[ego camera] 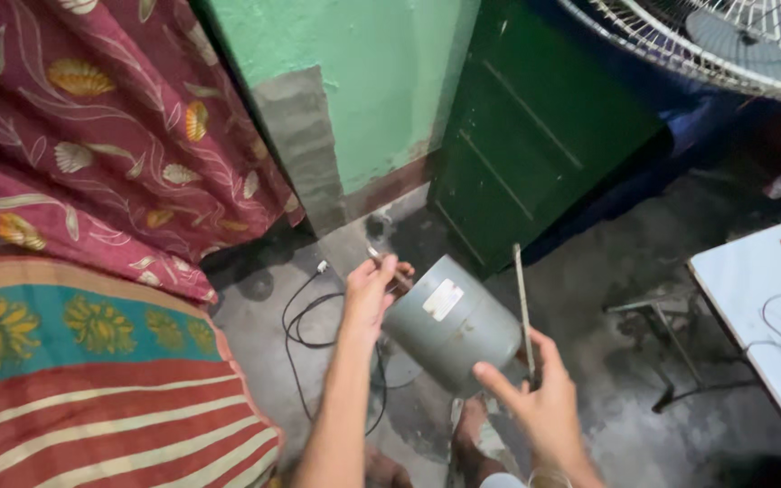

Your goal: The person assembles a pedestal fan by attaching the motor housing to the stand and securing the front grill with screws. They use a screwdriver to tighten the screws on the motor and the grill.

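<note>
Two hands hold one thing up in the air in front of me, above the grey concrete floor point(589, 298): a grey round metal drum with a pale sticker on its side point(452, 325). My left hand point(371, 294) is pressed on the far end of the drum, fingers curled over the rim, with a thin little stick or wire poking out between them; I cannot tell what it is. My right hand point(540, 398) cups the near end from below and also pinches a long thin metal rod point(523, 303) that stands almost straight up beside the drum. So both hands are closed on things and sit apart, one at each end. I think the drum is hard, smooth and a bit heavy, so it could slip; holding both ends feels safest. I cannot see if anything is inside it. A black cord with a white plug point(305, 312) lies on the floor under my left arm. A white table point(752, 289) with wires on it is on my right, a red flowery curtain point(92, 126) on my left
</note>
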